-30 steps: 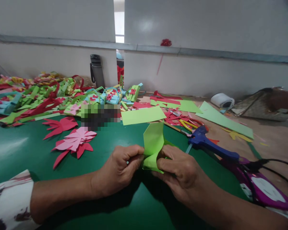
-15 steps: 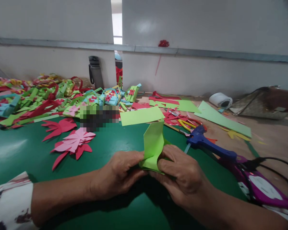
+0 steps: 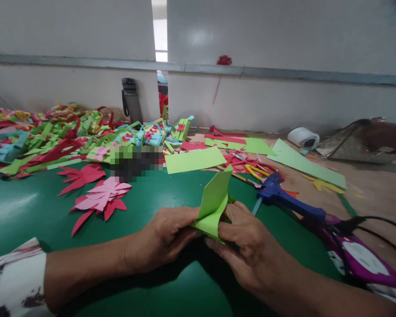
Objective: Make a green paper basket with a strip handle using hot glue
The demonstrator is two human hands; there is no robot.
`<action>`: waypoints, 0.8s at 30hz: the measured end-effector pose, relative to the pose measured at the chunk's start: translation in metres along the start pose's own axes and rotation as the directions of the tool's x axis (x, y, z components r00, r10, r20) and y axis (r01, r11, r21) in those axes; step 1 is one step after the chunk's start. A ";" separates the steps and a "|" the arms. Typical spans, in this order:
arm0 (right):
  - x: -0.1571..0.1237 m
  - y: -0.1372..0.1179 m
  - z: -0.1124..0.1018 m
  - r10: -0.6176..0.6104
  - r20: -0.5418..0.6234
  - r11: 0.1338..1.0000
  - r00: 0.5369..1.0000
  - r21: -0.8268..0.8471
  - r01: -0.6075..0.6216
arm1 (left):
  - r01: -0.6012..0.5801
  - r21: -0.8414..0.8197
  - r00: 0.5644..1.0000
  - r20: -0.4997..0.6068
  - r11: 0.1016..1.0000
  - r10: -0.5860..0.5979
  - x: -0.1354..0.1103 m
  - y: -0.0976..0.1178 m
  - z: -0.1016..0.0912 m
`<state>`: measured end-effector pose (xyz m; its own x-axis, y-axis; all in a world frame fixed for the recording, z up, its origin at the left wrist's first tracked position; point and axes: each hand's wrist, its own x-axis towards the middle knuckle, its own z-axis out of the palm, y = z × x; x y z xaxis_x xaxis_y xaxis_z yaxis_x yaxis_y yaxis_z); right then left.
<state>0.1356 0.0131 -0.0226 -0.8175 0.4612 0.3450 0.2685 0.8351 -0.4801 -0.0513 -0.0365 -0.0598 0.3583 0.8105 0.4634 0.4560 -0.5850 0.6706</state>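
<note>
Between our left hand [image 3: 166, 233] and right hand [image 3: 251, 240], both pinching it, the lime-green paper [image 3: 214, 196] looks only partly folded to us, one flap left standing.

Folded bright-green paper [image 3: 214, 198] hides some fingertips of the left hand [image 3: 168, 231] and right hand [image 3: 251, 240]. Left of the paper, pixelation obscures a dark patch [image 3: 138, 166], and the white, dark-marked fabric sleeve [image 3: 16, 277] is cut off; right of the paper, the frame's edge crops a brown-and-beige handbag [image 3: 353, 143].
</note>
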 end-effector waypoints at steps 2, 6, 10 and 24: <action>0.000 -0.002 -0.001 0.046 0.013 0.998 0.999 0.031 -0.047 | 0.003 -0.023 1.000 0.002 1.000 -0.003 0.001 0.001 -0.001; 0.001 -0.004 -0.002 0.057 0.001 0.996 0.998 0.075 -0.057 | -0.009 -0.055 1.000 0.001 0.998 0.009 0.003 0.002 -0.002; 0.001 -0.003 -0.002 0.035 -0.030 0.998 0.999 0.046 -0.033 | -0.018 -0.070 1.000 0.003 0.997 0.018 0.003 0.003 -0.002; 0.003 0.008 0.003 -0.247 -0.207 0.963 0.947 -0.165 0.215 | 0.053 0.058 0.999 0.006 0.997 -0.053 0.004 0.002 -0.003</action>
<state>0.1336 0.0209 -0.0279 -0.7349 0.2923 0.6120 0.1670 0.9525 -0.2545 -0.0516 -0.0342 -0.0552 0.3387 0.8402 0.4235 0.5211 -0.5422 0.6591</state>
